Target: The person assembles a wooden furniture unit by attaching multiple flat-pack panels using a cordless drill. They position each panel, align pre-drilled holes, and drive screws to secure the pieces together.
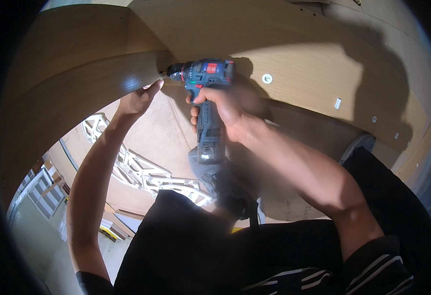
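My right hand (219, 107) is closed around the grip of a blue-grey cordless drill driver (210, 73). The drill lies level, its chuck pointing left, with the bit's tip at the end of a wood-grain panel (101, 75). A small green light shows on the drill. Just below the chuck, my left hand (140, 99) reaches up against the panel's lower edge, thumb near the bit; the other fingers are mostly hidden, so whether it grips the panel cannot be told. Behind the drill stands a larger wood-grain board (296, 70) with a round white fitting (267, 78).
White slotted plastic parts (145, 173) lie on a brown sheet below my left forearm. A grey shoe (204, 169) is under the drill's battery. More small white fittings (337, 103) sit along the board at right. A framed panel (46, 195) stands at the lower left.
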A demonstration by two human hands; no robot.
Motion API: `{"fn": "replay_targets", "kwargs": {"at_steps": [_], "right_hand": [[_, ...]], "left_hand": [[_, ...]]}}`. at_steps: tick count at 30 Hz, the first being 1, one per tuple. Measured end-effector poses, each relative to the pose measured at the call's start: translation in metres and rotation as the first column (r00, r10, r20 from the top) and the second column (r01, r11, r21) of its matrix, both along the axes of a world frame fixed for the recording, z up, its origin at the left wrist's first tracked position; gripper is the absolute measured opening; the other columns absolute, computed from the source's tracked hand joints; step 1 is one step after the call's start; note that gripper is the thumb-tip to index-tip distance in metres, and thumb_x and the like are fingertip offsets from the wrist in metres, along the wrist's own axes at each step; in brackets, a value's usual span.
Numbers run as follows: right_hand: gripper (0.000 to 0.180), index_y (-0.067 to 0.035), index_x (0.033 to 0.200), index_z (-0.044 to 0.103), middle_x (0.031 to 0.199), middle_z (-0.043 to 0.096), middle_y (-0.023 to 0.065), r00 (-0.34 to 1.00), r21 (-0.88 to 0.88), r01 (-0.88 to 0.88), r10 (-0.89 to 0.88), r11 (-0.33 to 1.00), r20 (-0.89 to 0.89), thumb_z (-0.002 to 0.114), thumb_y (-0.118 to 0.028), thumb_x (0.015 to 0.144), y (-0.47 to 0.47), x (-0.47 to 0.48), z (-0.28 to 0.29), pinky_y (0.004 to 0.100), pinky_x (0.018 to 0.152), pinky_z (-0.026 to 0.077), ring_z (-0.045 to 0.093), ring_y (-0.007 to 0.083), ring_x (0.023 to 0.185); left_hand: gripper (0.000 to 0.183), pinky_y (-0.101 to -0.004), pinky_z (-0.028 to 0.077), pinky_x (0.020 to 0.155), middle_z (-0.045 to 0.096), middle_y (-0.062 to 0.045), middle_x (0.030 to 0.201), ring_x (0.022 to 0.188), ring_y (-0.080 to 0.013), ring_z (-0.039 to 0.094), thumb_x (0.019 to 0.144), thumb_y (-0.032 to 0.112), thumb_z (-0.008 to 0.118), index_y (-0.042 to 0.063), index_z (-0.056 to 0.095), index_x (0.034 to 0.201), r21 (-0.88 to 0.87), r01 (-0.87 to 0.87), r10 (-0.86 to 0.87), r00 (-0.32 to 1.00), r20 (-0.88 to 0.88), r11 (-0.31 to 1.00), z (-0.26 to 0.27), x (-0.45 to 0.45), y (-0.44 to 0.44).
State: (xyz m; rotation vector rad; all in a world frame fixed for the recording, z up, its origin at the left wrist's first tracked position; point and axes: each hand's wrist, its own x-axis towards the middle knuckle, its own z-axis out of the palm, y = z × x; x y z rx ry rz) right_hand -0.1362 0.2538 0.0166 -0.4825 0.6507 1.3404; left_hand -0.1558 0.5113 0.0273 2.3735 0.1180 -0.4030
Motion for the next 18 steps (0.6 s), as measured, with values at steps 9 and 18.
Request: {"fn": "replay_targets", "kwargs": {"at_steps": [9,18], "right_hand": [[0.028,-0.005,0.097,0.063,0.072,0.062,0.0073,1.0,-0.008,0.017,-0.017,1.0,-0.014,0.065,-0.023,0.076,0.0011,0.0006,0.0047,0.0386,0.064,0.056,0.063,0.021,0.065],[0.031,-0.004,0.102,0.063,0.073,0.063,0.0076,0.999,0.014,0.034,-0.034,0.999,-0.003,0.065,-0.023,0.077,-0.0014,-0.0021,0.0043,0.0381,0.065,0.056,0.062,0.0209,0.064]], "left_hand": [[0.024,-0.0368,0.053,0.083,0.07,-0.01,0.103,0.096,-0.0219,0.066,0.091,0.012,0.071,0.0,0.068,0.111,-0.033,-0.016,0.015,0.999,-0.038,0.999,-0.0047,-0.0021,0.006],[0.025,-0.0384,0.054,0.082,0.07,-0.011,0.107,0.098,-0.022,0.066,0.091,0.011,0.072,0.001,0.067,0.113,-0.019,-0.033,0.032,0.999,-0.041,0.999,0.001,-0.0031,0.0023]]}}
